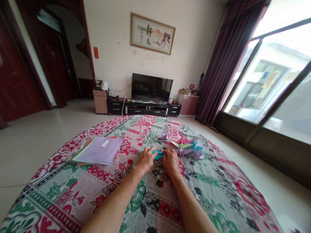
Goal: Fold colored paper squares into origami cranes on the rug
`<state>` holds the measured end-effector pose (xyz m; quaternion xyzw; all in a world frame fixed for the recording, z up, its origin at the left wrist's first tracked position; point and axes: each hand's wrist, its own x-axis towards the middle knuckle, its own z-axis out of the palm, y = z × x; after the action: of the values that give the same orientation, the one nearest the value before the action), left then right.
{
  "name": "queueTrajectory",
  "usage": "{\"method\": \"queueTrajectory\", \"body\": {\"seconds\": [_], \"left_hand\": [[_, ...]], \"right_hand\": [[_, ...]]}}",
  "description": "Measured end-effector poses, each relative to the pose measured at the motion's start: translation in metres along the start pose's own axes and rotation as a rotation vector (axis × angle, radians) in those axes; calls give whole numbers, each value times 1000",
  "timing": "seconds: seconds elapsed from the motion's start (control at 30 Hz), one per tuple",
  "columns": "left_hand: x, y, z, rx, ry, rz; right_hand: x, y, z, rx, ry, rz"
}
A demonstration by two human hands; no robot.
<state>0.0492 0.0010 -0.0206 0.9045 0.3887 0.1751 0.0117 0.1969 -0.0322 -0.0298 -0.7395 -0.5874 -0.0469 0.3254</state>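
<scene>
Flower-clothed counter (225, 194). Left hand (146, 159) and right hand (170, 160) pinch folded blue paper (159, 155) between them; judged partly worked. Folded pieces (184, 145) just beyond the right hand look finished; stacked sheets (95, 153) left of the left hand look unfolded. Far edge lies ahead of both hands; room opens rightward, nearer than the pieces.

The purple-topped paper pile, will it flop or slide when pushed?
The paper pile probably feels light and bendy, since its layers look thin. Its uneven edges suggest they might slide apart. Lying flat, it likely won't tip.
</scene>
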Motion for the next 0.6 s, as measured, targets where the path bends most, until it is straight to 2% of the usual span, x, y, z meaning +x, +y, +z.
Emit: {"method": "queueTrajectory", "body": {"seconds": [0.3,0.5,0.6], "left_hand": [[2,1,-1,-14,-15,31],[4,1,0,-36,-23,37],[3,1,-1,-42,-22,49]], "right_hand": [[3,-3,1,-3,31,88],[7,-3,-1,-3,-17,126],[4,-3,-4,0,1,94]]}}
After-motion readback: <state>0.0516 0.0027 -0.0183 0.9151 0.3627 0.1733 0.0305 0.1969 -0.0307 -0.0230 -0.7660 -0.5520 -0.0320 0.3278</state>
